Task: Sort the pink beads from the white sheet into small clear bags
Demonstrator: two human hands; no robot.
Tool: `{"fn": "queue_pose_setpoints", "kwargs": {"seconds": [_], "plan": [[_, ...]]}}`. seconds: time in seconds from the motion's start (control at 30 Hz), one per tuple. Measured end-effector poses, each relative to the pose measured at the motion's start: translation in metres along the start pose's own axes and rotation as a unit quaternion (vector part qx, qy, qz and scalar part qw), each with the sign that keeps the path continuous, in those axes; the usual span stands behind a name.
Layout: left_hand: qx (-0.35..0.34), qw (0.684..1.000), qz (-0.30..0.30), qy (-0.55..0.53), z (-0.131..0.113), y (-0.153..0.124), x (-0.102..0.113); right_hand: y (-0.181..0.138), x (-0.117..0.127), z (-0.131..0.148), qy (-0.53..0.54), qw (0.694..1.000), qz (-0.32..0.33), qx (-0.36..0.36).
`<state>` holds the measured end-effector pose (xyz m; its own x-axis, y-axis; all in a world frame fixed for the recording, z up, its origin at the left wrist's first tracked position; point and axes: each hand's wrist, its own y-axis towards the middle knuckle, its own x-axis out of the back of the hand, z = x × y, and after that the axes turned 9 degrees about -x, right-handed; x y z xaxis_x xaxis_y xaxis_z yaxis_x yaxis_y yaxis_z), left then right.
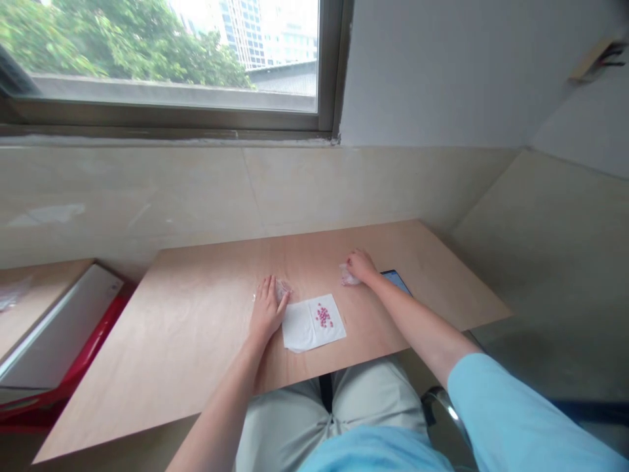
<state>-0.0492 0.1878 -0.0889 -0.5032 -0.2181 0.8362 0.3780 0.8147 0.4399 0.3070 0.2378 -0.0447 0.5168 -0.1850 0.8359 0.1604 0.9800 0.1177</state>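
A white paper napkin (307,324) lies on the wooden board (196,328) with several small pink beads (323,315) heaped on it. My left hand (266,309) lies flat, fingers stretched out, just left of the napkin, its fingertips beside a small clear plastic bag (284,288). My right hand (361,265) rests farther right with curled fingers on another small clear plastic bag (346,276). Whether it grips that bag is not clear.
A dark phone (397,281) lies under my right forearm. A white box in a red frame (59,328) sits at the left. A tiled sill, a window and walls close the far side and the right. My lap is below the board's near edge.
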Motion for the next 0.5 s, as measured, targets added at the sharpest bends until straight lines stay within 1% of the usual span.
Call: {"fn": "queue_pose_setpoints", "kwargs": {"seconds": [0.1,0.17,0.27,0.33,0.37,0.4,0.47,0.5], "plan": [[-0.007,1.000,-0.001,0.008,-0.003,0.001,0.003,-0.001,0.012,0.004,0.031,1.000,-0.001,0.007],[-0.009,1.000,0.003,0.011,-0.004,0.002,0.004,-0.006,0.023,0.007,0.060,0.998,0.010,0.009],[-0.010,1.000,-0.008,0.004,-0.004,0.003,0.006,-0.024,0.037,0.012,0.104,0.994,0.042,0.012],[-0.008,1.000,-0.028,-0.011,-0.005,0.004,0.009,-0.043,0.043,0.016,0.183,0.979,0.088,0.000],[-0.005,0.999,-0.043,-0.021,-0.008,0.004,0.012,-0.054,0.046,0.019,0.262,0.957,0.125,-0.019],[0.000,0.998,-0.060,-0.031,-0.011,0.005,0.015,-0.066,0.047,0.022,0.349,0.921,0.169,-0.042],[0.013,0.993,-0.098,-0.058,-0.026,0.006,0.024,-0.090,0.049,0.029,0.489,0.836,0.233,-0.090],[0.021,0.991,-0.113,-0.075,-0.036,0.006,0.030,-0.102,0.048,0.033,0.534,0.799,0.253,-0.111]]}}
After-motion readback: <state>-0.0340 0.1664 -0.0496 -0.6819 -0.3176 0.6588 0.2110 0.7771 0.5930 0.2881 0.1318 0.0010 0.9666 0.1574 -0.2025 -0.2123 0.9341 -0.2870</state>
